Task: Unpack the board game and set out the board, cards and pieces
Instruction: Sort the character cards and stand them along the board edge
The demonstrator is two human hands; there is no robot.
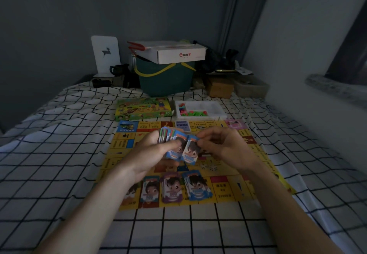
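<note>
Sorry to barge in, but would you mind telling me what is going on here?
A person is setting out a board game on a bed with a checked sheet. The board lies unfolded. The left hand holds a stack of cards, and the right hand pinches one blue card off it. Three sorted piles lie along the board's near edge. Behind the board sit the game box and a white tray of coloured pieces.

Dim room, grey wall (59,15) looming behind, bed (59,154) lying under a black-grid white sheet, stone window ledge (333,89) jutting at right, green bucket (164,79) sitting against the wall
</note>
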